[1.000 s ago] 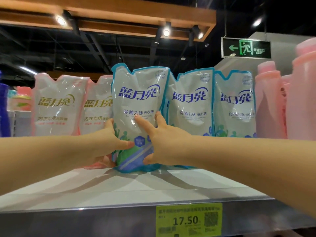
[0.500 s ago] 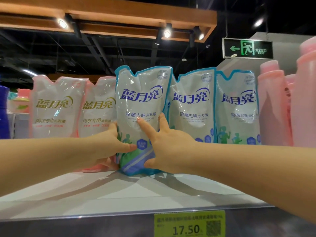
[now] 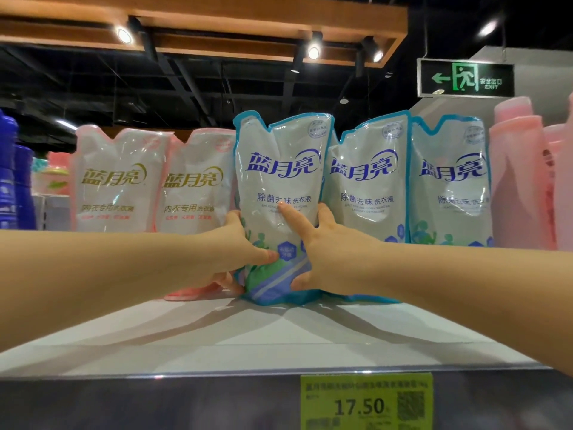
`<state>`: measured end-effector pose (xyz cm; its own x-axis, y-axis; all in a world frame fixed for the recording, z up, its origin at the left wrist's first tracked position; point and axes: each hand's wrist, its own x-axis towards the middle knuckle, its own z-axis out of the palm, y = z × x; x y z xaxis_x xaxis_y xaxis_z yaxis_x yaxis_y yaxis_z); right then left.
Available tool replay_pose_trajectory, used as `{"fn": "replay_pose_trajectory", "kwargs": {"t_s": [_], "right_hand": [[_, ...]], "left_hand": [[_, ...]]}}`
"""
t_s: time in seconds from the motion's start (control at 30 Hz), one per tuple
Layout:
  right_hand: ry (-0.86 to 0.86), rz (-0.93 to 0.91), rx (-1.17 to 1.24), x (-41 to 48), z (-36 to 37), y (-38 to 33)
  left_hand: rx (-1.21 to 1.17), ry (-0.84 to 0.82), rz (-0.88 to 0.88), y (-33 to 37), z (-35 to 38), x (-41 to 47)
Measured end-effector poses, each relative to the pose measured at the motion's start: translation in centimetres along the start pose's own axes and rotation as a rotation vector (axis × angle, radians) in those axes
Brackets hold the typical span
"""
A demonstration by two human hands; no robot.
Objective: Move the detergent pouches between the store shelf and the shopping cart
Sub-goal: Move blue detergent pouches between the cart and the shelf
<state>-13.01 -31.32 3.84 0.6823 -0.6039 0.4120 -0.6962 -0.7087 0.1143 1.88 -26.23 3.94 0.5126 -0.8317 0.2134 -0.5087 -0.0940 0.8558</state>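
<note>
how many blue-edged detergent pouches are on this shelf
3. Left hand and right hand grip the front pouch; the middle pouch stands right of it; the right pouch is beside the pink bottles. Others may hide behind.

The front pouch (image 3: pixel 279 169) stands on the shelf (image 3: pixel 217 336), forward of the row. The left hand (image 3: pixel 235 252) holds its left edge and the right hand (image 3: pixel 335 259) its right edge. 2 right-side pouches (image 3: pixel 369 187) stand beside it, and 2 left-side pouches (image 3: pixel 117 181) stand opposite. Right bottles (image 3: pixel 521 181) and left bottles (image 3: pixel 15 187) flank the row. A price label (image 3: pixel 366 401) sits on the shelf's front edge.

Single head view, close to shelf (image 3: pixel 217 342), facing forward, slightly upward toward ceiling.
</note>
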Motion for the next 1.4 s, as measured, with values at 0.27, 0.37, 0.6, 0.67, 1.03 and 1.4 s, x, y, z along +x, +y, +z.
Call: {"fn": "replay_pose_trajectory", "kwargs": {"t_s": [0.27,0.37,0.6,0.67,1.03,1.4], "right_hand": [[0.031,0.005,0.002,-0.9,-0.3,-0.4],[0.038,0.015,0.004,-1.2,-0.6,-0.6],[-0.058,0.035,0.019,-2.2,-1.3,-0.6],[-0.071,0.008,0.023,-2.4,-1.1,-0.5],[0.049,0.295,-0.183,-4.7,-4.8,4.8],[-0.086,0.35,-0.039,-2.9,-3.0,7.7]], "left_hand": [[-0.018,-0.068,-0.012,-0.1,-0.5,-0.6],[-0.011,-0.069,-0.028,-0.1,-0.7,-0.6],[-0.025,-0.074,-0.055,0.0,-0.5,-0.6],[-0.03,-0.072,-0.055,0.1,-0.4,-0.5],[0.099,-0.098,-0.057,-0.2,-0.4,-0.9],[0.088,-0.038,-0.033,0.1,0.3,-1.1]]}}
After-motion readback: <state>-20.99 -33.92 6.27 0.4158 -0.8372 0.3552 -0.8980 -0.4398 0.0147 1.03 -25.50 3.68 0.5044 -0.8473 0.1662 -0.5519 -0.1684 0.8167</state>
